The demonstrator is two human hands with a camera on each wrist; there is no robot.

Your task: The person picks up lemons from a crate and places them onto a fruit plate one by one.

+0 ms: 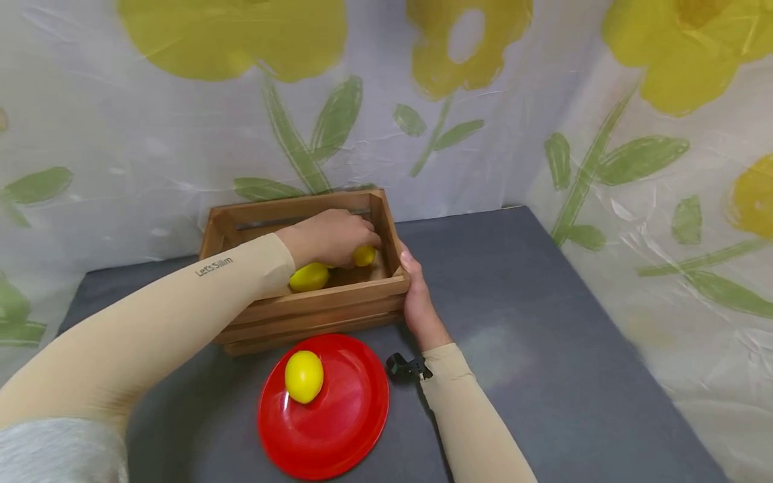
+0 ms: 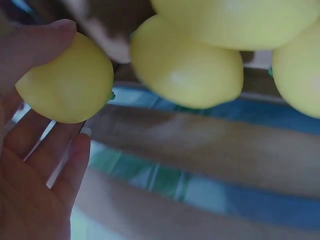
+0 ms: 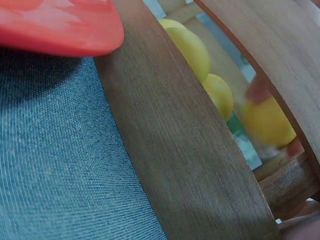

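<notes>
Left hand (image 1: 335, 236) inside crate (image 1: 314, 305), fingers curled round lemon (image 1: 364, 255) at right end. Right hand (image 1: 417, 298) grips crate's right corner. Plate (image 1: 338, 429) lies nearer, front of crate, carrying another lemon (image 1: 304, 376).

The wooden crate (image 1: 314, 305) walls hem its lemons (image 1: 309, 276); the gray table (image 1: 531, 322) right lies open.

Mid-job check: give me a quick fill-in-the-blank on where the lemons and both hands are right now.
1. The left hand reaches into the wooden crate and grips a ____.
2. The right hand holds the crate's ____ corner, on the person's right.
3. One lemon lies on the ____ plate.
4. The plate sits on the grey table, ____ the crate, on the person's side.

Missing words: lemon; front; red; in front of
</notes>
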